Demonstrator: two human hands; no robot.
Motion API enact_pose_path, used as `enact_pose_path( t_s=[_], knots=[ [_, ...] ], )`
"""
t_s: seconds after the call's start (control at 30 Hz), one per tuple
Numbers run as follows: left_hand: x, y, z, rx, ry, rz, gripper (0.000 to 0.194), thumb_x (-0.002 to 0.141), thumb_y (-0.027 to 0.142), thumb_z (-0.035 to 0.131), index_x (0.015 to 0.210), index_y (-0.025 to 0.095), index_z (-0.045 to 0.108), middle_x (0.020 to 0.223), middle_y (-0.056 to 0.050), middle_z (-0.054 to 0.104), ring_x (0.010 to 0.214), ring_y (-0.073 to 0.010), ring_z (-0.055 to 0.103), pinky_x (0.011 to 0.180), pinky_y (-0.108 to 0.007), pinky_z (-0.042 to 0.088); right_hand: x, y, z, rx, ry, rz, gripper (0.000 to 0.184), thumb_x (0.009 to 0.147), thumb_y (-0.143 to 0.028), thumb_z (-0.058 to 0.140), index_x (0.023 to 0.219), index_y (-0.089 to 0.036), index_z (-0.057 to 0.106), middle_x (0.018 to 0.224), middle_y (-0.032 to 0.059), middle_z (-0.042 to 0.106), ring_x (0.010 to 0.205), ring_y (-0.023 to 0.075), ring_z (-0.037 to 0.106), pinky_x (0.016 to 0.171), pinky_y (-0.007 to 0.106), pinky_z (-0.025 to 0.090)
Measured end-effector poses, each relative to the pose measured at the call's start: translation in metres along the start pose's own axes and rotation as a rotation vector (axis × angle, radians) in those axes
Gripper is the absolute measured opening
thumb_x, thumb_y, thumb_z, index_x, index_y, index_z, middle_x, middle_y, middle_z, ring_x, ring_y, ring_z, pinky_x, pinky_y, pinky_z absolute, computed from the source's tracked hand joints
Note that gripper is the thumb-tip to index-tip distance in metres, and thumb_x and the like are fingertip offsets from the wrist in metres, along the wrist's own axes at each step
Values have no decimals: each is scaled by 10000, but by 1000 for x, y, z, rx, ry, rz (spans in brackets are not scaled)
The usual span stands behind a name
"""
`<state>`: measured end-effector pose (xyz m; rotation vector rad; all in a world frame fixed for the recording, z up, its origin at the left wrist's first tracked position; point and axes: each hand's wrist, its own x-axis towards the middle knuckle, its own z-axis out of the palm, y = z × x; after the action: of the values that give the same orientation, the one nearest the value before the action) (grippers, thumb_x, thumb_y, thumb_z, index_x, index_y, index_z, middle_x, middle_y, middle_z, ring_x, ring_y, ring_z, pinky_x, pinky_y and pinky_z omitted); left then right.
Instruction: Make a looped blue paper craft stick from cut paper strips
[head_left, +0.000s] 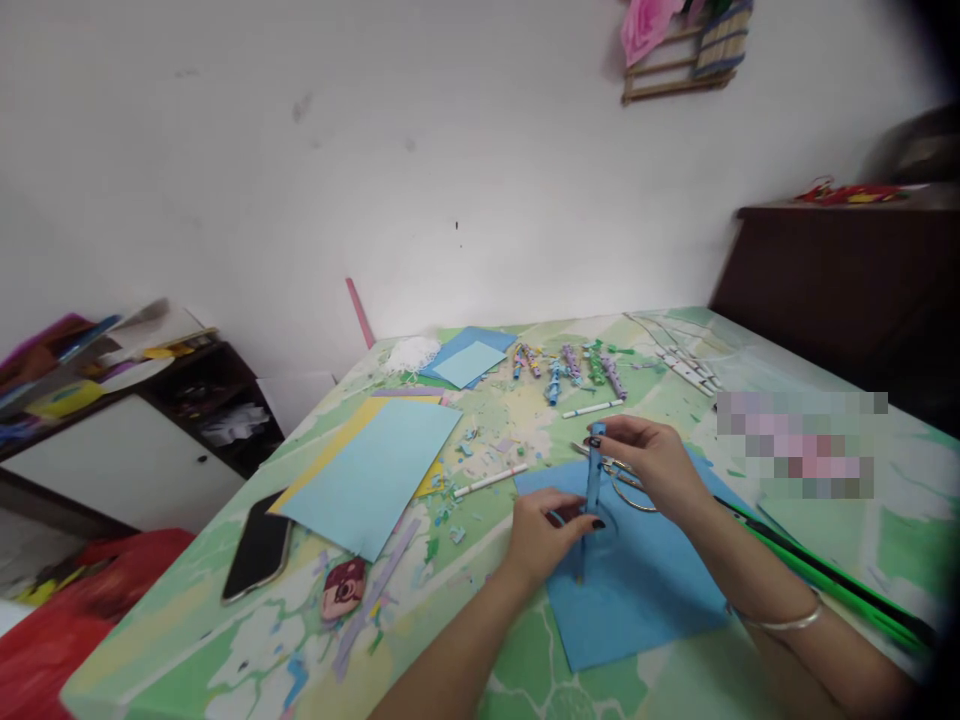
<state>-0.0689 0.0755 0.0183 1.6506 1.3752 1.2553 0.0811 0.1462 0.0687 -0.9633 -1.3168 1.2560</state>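
Both hands hold a narrow blue paper roll [594,480] upright over a blue paper sheet [637,600]. My right hand [656,462] pinches its upper end between thumb and fingers. Lower down, my left hand [546,532] closes thumb and fingertips around the roll. A thin dark piece with a pale tip shows below the left fingers; its kind is unclear. Scissors with gold-coloured handles [634,497] lie on the sheet, partly hidden behind the right hand. Close by are two white markers, one [491,481] to the left and one [592,409] behind the hands.
Several small patterned paper rolls [570,365] lie at the back. Light blue paper [375,470], a phone [259,550] and a pink case [343,588] are on the left. Paper scraps dot the tablecloth. A green-and-black long object [825,575] lies beside my right forearm.
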Motion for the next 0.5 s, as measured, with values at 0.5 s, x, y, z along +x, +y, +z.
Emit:
enact_pose_path(
  t_s=[0.5],
  knots=[
    [-2, -58, -176, 1118, 155, -343, 463, 749, 310, 552, 1161, 101, 520, 1223, -155, 521, 1136, -284, 454, 958, -382, 337, 62, 60, -17, 180, 313, 49, 220, 595, -264, 675, 749, -162, 555, 685, 20, 608, 667, 141, 619, 653, 266, 540]
  ],
)
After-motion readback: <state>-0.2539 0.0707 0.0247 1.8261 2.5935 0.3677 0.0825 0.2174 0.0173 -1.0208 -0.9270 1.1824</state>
